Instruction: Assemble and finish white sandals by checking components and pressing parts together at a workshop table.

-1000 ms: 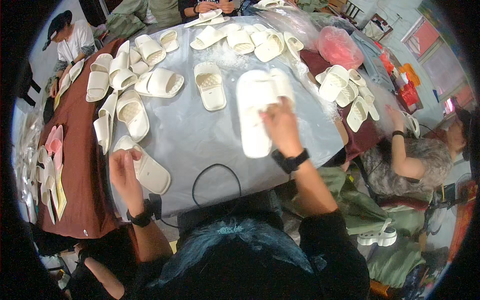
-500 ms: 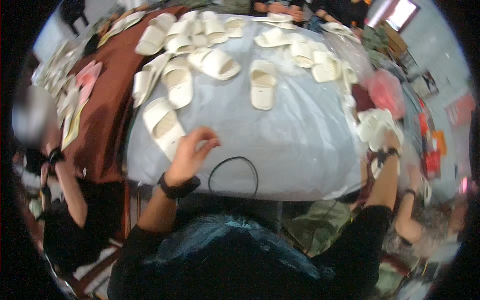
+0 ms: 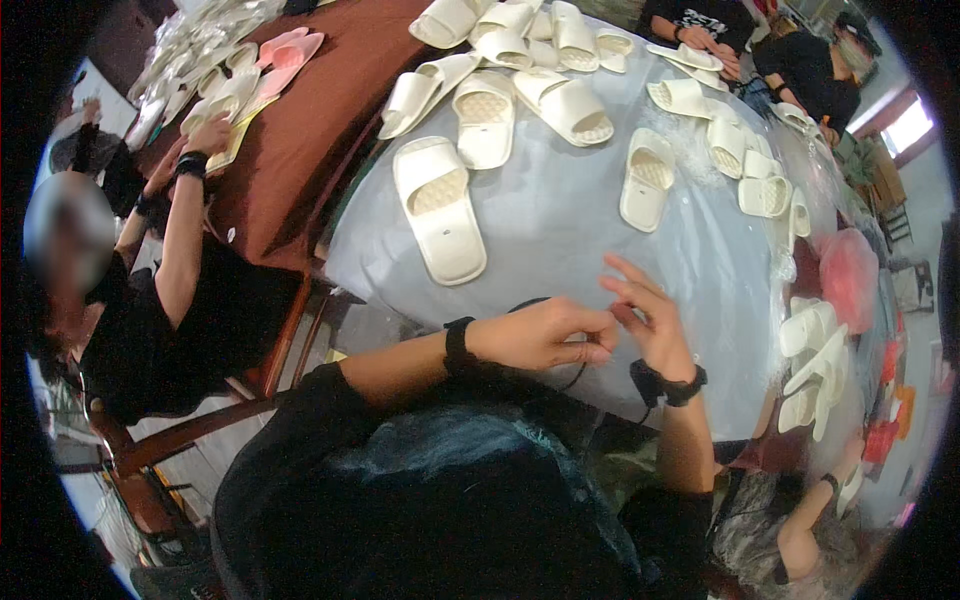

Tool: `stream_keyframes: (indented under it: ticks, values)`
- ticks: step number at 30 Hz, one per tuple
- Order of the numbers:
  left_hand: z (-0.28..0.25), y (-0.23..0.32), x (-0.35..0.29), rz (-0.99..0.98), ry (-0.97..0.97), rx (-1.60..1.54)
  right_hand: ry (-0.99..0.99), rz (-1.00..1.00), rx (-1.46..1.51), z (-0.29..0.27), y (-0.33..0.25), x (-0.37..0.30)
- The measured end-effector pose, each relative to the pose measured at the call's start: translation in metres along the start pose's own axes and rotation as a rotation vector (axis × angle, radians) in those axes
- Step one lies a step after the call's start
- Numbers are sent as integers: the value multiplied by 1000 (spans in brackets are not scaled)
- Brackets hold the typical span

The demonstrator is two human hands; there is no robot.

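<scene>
My left hand (image 3: 556, 333) is over the near edge of the covered table, its fingers curled in toward the thumb. What they hold, if anything, is hidden. Close by on its right, my right hand (image 3: 655, 328) is raised with fingers apart and nothing visible in it; its fingertips come near the left knuckles. Beyond the left hand lies a cream slipper (image 3: 440, 212), toe strap pointing away. Another cream slipper (image 3: 648, 180) rests alone farther right. A black cord (image 3: 530, 302) loops partly behind my left hand.
Several cream slippers (image 3: 567, 105) lie across the far side. More slippers (image 3: 812, 360) are stacked at the right edge, near a pink plastic bag (image 3: 848, 275). At left, a co-worker's hand (image 3: 208, 135) reaches over a brown-covered table (image 3: 290, 180) with pink slippers (image 3: 288, 62).
My right hand has left the slippers at the right edge and come in beside my left. The left hand has moved away from the nearest slipper. The view has turned leftward.
</scene>
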State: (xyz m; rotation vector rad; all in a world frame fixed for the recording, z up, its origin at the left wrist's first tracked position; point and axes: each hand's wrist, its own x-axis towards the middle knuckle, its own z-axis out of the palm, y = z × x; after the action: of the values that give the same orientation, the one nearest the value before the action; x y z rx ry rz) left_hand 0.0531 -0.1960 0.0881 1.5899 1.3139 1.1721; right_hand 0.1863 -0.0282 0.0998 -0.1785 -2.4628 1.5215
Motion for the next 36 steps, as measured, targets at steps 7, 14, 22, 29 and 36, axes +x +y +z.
stream_keyframes:
  ticks: [7, 14, 22, 29, 36]
  values:
    - [-35, -4, -38, -48, 193, -307, -144, 142, 1, 29, 39, 18]
    - [-90, -35, -77, -13, 567, -107, -5, 147, -263, 25, 51, 33]
    - [-118, -57, -103, -329, 720, 412, 13, 207, 88, 53, 51, 140]
    - [-111, -66, -101, -237, 643, 729, 19, 539, 740, 119, 69, 255]
    - [-152, -53, -102, -583, 768, 1248, 48, 485, 441, 95, 91, 222]
